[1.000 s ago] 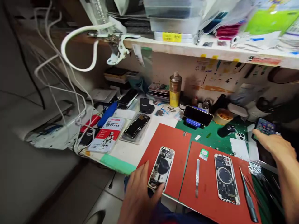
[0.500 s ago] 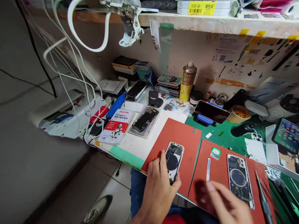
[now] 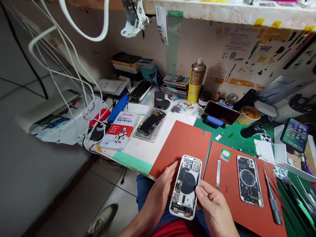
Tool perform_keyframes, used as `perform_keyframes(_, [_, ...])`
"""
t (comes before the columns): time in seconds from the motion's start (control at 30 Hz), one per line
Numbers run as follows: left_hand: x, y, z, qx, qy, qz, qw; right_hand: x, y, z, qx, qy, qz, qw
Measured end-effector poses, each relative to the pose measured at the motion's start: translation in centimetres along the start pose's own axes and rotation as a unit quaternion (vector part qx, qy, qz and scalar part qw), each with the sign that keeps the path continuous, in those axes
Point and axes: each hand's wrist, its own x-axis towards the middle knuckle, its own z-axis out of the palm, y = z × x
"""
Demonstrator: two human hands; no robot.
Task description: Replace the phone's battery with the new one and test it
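Beneath a pale shelf (image 3: 222, 14), two red mats (image 3: 177, 141) lay side by side on the workbench (image 3: 154, 153), probably to shield casings; an opened phone (image 3: 187, 184) was held above the left mat's near edge, innards facing up, likely so that they could be seen; the right hand (image 3: 213, 200) pinched its right edge, thumb in front; the left hand (image 3: 161, 182) lay along the opposite edge, fingers partly hidden, their grip impossible to tell. On the right mat a second opened housing (image 3: 250, 181) lay flat between a slim metal tool (image 3: 218, 173) and a screwdriver (image 3: 272, 199), seemingly for easy reach.
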Motion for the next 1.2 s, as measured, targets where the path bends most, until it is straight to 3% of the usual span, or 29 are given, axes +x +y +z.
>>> perform_keyframes(0.1, [0.4,0.4,1.2,-0.151,-0.075,-0.127,0.977,-0.5,0.2,0.0,-0.030,-0.006,-0.010,0.999])
perform_keyframes(0.2, [0.5,-0.2,1.9,-0.172,-0.079,-0.160,0.969,-0.8,0.5,-0.3,-0.078,0.009,-0.018,0.997])
perform_keyframes(0.27, [0.4,-0.7,1.9,-0.173,-0.085,-0.155,0.969,-1.2,0.4,-0.7,-0.161,0.083,-0.071,0.981])
perform_keyframes(0.3, [0.3,-0.9,1.9,-0.173,-0.089,-0.148,0.970,-1.5,0.3,-0.8,-0.218,0.131,-0.123,0.959])
perform_keyframes(0.37, [0.1,-1.3,1.7,-0.170,-0.091,-0.131,0.973,-1.9,0.0,-1.1,-0.333,0.198,-0.246,0.888])
perform_keyframes(0.47, [-0.3,-2.0,1.6,-0.163,-0.082,-0.097,0.978,-1.8,-0.3,-1.0,-0.450,0.181,-0.384,0.786])
perform_keyframes(0.57, [-0.6,-3.1,1.4,-0.155,-0.068,-0.091,0.981,-1.1,0.1,-1.1,-0.518,0.153,-0.445,0.714])
perform_keyframes(0.67, [-0.8,-4.4,1.0,-0.114,-0.013,-0.067,0.991,-0.5,0.8,-1.5,-0.559,0.160,-0.452,0.676])
perform_keyframes(0.83, [-0.8,-5.3,0.7,-0.051,0.076,-0.014,0.996,-0.2,1.5,-2.1,-0.592,0.153,-0.450,0.651])
perform_keyframes(0.93, [-0.8,-4.9,1.3,-0.063,0.064,-0.025,0.996,0.1,1.4,-1.8,-0.603,0.159,-0.432,0.652])
perform_keyframes(1.0, [-0.9,-4.6,1.7,-0.084,0.047,-0.044,0.994,0.2,1.1,-1.5,-0.579,0.159,-0.419,0.681])
perform_keyframes(1.1, [-0.9,-4.1,2.0,-0.112,0.028,-0.084,0.990,0.0,0.3,-1.2,-0.487,0.143,-0.371,0.778])
perform_keyframes(1.2, [-0.7,-3.5,2.2,-0.135,0.009,-0.119,0.984,-0.3,-0.6,-1.1,-0.348,0.109,-0.278,0.889])
